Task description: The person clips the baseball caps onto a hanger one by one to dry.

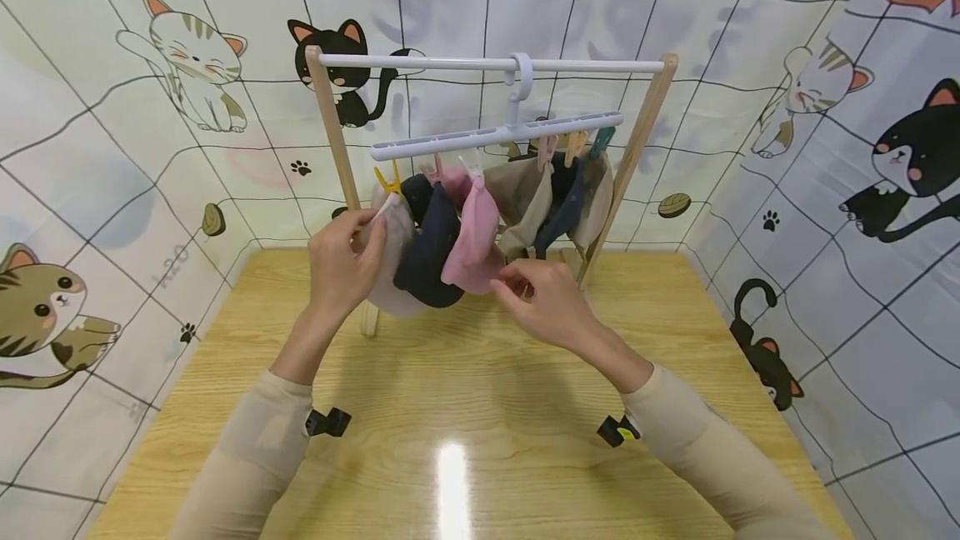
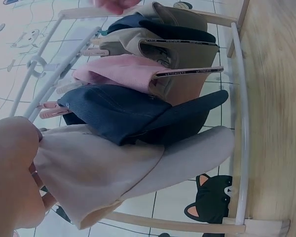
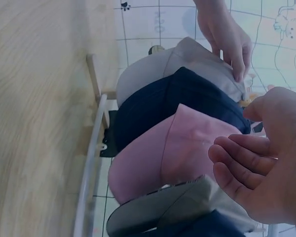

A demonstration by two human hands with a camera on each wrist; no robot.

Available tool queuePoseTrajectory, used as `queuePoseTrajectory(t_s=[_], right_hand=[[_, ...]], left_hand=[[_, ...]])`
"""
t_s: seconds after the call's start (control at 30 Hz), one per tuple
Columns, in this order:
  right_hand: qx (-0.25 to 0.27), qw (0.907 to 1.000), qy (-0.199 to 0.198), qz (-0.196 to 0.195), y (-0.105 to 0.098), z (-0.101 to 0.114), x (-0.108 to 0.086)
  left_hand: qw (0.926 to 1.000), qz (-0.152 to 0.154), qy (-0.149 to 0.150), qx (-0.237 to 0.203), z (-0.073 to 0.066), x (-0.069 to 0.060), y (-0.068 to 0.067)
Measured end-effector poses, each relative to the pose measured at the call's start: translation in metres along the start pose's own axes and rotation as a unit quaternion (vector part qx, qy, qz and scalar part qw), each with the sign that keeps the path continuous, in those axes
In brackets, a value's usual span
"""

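My left hand (image 1: 345, 261) pinches the pale grey cap (image 1: 396, 273) at its gathered edge, just below a yellow clothespin (image 1: 390, 182). Beside that cap hang a navy cap (image 1: 435, 252) and a pink cap (image 1: 476, 236), each under its own clothespin. In the head view my right hand (image 1: 551, 298) is at the lower edge of the pink cap. The right wrist view shows its fingers (image 3: 246, 155) loosely bent with nothing held. All the caps hang from a white clip hanger (image 1: 442, 141).
A wooden-legged rack with a white top bar (image 1: 420, 64) carries the hanger by its hook (image 1: 522, 77). More caps, including a dark blue one (image 1: 564, 205), hang at its right end on pink, orange and teal clothespins. The rack stands on a wood-grain table (image 1: 540, 457), before cat-patterned walls.
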State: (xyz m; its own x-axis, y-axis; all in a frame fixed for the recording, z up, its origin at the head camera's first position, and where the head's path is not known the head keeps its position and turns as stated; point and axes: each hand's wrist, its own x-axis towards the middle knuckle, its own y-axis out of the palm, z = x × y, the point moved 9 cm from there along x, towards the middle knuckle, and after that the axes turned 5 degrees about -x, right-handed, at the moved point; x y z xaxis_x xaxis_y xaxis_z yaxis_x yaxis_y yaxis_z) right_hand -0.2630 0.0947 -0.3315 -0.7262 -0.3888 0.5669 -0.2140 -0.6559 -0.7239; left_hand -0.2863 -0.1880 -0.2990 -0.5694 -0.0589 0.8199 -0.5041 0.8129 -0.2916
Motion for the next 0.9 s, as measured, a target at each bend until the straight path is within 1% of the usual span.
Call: queuePoseTrajectory(t_s=[0.13, 0.23, 0.4, 0.6, 0.73, 0.8, 0.9], right_hand=[[0.002, 0.9999, 0.015, 0.003, 0.0, -0.01, -0.006], [0.009, 0.9996, 0.025, 0.008, 0.0, -0.016, -0.01], [0.012, 0.999, 0.038, 0.019, 0.002, -0.024, -0.017], [0.016, 0.9988, 0.034, 0.032, 0.004, -0.031, -0.027], [0.025, 0.9986, 0.019, 0.042, 0.005, -0.032, -0.034], [0.029, 0.9984, 0.01, 0.048, 0.005, -0.032, -0.038], [0.03, 0.998, 0.0, 0.055, 0.004, -0.032, -0.044]], left_hand=[[0.9999, -0.015, -0.006, 0.004, 0.008, 0.005, -0.002], [0.9996, -0.02, -0.01, 0.015, 0.015, 0.011, -0.002], [0.9989, -0.022, -0.027, 0.033, 0.028, 0.019, -0.004], [0.9977, -0.015, -0.054, 0.039, 0.041, 0.027, -0.004], [0.9972, -0.011, -0.063, 0.04, 0.045, 0.028, -0.003], [0.9974, -0.012, -0.057, 0.043, 0.043, 0.027, -0.003], [0.9979, -0.016, -0.04, 0.048, 0.039, 0.023, -0.002]])
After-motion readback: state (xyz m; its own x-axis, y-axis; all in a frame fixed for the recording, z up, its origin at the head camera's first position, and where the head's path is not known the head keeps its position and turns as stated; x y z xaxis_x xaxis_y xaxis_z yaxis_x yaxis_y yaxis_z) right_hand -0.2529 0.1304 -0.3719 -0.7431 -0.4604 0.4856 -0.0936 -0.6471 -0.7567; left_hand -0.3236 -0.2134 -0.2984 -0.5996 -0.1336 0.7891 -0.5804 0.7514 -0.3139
